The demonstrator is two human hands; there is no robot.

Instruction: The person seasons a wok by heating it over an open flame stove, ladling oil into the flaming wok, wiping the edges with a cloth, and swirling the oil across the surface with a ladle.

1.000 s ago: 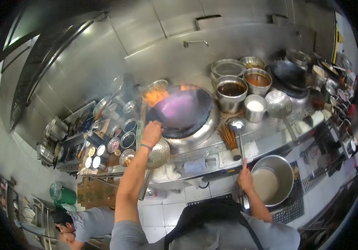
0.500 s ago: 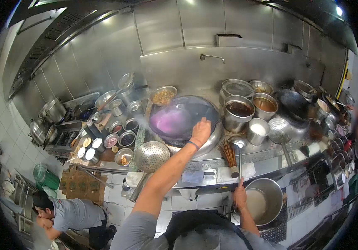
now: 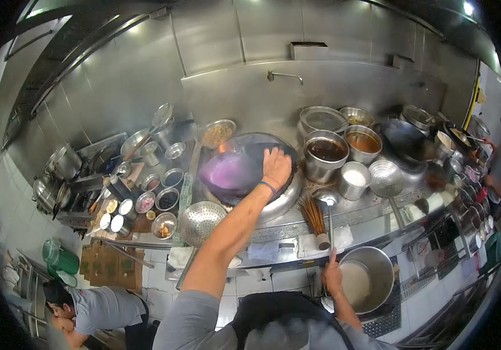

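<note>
A dark wok [image 3: 244,175] sits on the round burner, with a hazy purple glow across its left side and a small orange flame at its back left rim. My left hand [image 3: 276,167] is over the wok's right side, palm down, fingers stretched out and holding nothing. Whether it touches the wok I cannot tell. At the counter's front edge, my right hand [image 3: 333,279] is closed around the handle end of a ladle [image 3: 330,224]. The ladle's bowl rests on the counter beside a bamboo wok brush [image 3: 313,219].
Left of the wok lie a perforated strainer [image 3: 202,221] and several small bowls. Pots of dark sauce [image 3: 327,150], brown liquid [image 3: 363,141] and white contents [image 3: 355,176] stand right. A large pot [image 3: 381,274] is below the counter. A person [image 3: 101,309] leans at lower left; another's arm shows far right.
My left hand has gone from closed fingers to stretched-out fingers over the wok. An orange flame now shows at the wok's back rim. The view has shifted slightly; my right hand stays on the ladle.
</note>
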